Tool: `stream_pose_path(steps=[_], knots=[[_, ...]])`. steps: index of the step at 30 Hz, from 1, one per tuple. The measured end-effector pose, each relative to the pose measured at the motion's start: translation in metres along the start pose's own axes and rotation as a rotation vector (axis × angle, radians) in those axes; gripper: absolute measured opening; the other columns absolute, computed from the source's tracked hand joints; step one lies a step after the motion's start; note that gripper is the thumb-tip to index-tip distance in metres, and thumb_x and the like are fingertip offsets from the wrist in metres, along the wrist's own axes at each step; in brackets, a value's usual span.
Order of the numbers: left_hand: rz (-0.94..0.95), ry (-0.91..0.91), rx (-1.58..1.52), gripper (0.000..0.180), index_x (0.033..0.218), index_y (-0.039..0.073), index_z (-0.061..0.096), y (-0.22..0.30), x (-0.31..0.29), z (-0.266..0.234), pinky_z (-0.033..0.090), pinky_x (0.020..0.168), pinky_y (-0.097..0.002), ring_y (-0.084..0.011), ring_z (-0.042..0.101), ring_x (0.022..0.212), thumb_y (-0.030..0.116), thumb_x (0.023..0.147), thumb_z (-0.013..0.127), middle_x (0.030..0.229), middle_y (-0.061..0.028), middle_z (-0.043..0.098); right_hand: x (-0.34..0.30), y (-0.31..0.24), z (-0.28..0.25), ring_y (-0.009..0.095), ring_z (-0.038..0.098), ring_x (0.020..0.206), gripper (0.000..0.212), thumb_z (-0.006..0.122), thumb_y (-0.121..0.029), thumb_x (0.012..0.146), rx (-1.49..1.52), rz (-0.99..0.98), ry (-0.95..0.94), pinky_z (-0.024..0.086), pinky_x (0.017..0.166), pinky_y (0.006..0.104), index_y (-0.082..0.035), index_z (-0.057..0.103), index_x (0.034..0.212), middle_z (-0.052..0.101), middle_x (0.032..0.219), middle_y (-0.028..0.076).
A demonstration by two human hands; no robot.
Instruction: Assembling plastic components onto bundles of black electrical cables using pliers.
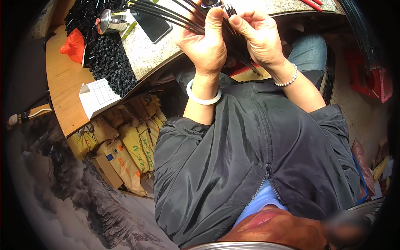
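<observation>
My left hand, with a white bangle at the wrist, is closed around a bundle of thin black rods that fan out toward the upper left. Its thumb presses up near the top edge of the picture. Close beside it, my right hand, wearing a beaded bracelet, pinches the slim dark tips of several rods between thumb and fingers. More rod ends hang below, between the two hands. A small dark round thing with a shiny rim shows behind my left thumb, partly cut off.
On the speckled tabletop lie a black phone and a heap of small black parts. A metal pot, a red plastic bag and a white box stand around the heap. Filled sacks sit below; a red crate is at right.
</observation>
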State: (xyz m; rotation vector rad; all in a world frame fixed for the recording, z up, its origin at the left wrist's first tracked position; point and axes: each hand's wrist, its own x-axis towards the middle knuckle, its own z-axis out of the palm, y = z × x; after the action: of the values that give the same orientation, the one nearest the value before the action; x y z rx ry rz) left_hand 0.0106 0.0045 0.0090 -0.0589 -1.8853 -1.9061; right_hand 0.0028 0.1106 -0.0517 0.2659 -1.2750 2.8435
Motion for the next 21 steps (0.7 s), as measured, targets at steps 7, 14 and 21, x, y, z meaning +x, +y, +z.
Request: stream_pose_path(steps=[7, 14, 21], knots=[[-0.010, -0.024, -0.032, 0.012, 0.096, -0.002, 0.060, -0.006, 0.003, -0.005, 0.044, 0.065, -0.0225, -0.0099, 0.054, 0.071, 0.004, 0.085, 0.061, 0.084, -0.0034, 0.062, 0.001, -0.007, 0.002, 0.007, 0.058, 0.076, 0.010, 0.062, -0.006, 0.084, -0.002, 0.046, -0.034, 0.047, 0.073, 0.0204, 0.000, 0.062, 0.093, 0.064, 0.085, 0.003], [-0.019, -0.105, -0.183, 0.014, 0.097, -0.002, 0.059, -0.005, 0.003, -0.006, 0.044, 0.068, -0.0228, -0.0100, 0.054, 0.075, 0.004, 0.085, 0.061, 0.087, -0.0037, 0.061, 0.009, -0.018, 0.005, 0.007, 0.058, 0.076, 0.009, 0.062, -0.006, 0.084, 0.058, 0.164, -0.136, 0.047, 0.070, 0.0192, 0.000, 0.061, 0.092, 0.063, 0.084, 0.003], [0.003, -0.119, -0.100, 0.016, 0.098, -0.001, 0.058, -0.010, 0.007, -0.007, 0.043, 0.067, -0.0225, -0.0097, 0.052, 0.075, 0.008, 0.085, 0.062, 0.087, -0.0023, 0.059, 0.005, -0.013, -0.003, 0.006, 0.056, 0.072, 0.010, 0.062, -0.008, 0.085, -0.128, 0.053, -0.046, 0.046, 0.067, 0.0186, -0.002, 0.062, 0.093, 0.063, 0.082, 0.001]])
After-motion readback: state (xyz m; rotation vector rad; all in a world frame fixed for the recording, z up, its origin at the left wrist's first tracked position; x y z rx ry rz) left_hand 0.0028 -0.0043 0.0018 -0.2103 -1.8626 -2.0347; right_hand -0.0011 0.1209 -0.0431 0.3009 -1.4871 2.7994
